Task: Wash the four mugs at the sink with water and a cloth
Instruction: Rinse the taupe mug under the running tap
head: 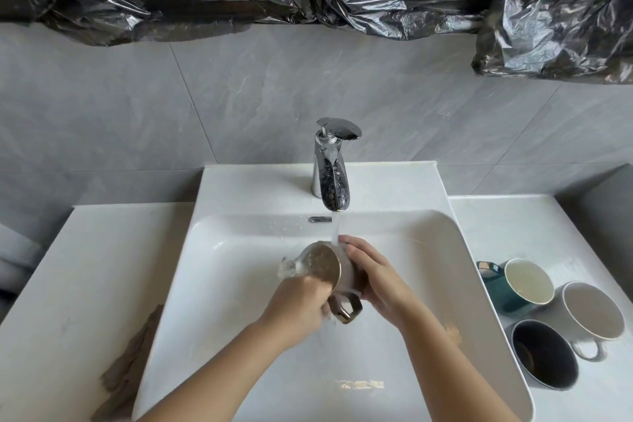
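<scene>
My left hand (301, 298) and right hand (375, 279) both hold the mug (320, 267) under the tap (330, 164). Wet, it could slip and crack.

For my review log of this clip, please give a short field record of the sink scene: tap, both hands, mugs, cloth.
tap: tap is running, the stream landing on the held mug
held mug: held mug is tipped on its side over the sink
right hand: right hand wraps the mug's body
left hand: left hand is at the mug's rim, blurred; grip unclear
right counter: teal mug, white mug and dark mug, all upright
cloth: brown cloth lies on the left counter, in neither hand
</scene>
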A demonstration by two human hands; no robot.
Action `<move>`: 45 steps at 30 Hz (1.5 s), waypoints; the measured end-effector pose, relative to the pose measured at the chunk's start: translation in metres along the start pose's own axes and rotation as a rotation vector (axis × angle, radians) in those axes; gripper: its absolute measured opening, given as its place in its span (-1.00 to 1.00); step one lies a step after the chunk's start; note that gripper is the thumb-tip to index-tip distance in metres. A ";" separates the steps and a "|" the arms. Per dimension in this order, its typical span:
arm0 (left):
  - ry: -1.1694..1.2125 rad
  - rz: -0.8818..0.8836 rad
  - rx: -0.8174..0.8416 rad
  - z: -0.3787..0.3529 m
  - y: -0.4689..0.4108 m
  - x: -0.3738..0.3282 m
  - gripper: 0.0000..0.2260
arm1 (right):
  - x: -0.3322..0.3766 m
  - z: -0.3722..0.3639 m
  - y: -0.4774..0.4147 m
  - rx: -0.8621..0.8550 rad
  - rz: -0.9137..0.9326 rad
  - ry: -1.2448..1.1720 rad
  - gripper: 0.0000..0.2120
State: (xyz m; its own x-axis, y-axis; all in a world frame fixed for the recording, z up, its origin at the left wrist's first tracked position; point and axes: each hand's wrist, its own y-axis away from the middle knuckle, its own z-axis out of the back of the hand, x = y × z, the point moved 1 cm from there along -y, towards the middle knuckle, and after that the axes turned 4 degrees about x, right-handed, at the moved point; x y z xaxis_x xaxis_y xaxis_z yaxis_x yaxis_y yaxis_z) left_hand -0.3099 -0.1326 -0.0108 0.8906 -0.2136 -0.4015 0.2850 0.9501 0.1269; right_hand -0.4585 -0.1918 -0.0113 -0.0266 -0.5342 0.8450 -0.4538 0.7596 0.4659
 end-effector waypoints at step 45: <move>0.908 0.330 -0.412 -0.003 -0.018 -0.010 -0.71 | -0.017 -0.018 -0.026 -0.038 0.008 -0.190 -0.68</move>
State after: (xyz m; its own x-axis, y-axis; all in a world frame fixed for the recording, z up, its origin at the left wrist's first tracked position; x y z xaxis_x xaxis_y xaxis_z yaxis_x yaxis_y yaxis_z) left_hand -0.3245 -0.1468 -0.0118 0.2535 0.1589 -0.9542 -0.2175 0.9705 0.1038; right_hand -0.4306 -0.1959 -0.0330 -0.1997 -0.5858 0.7855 -0.4188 0.7758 0.4721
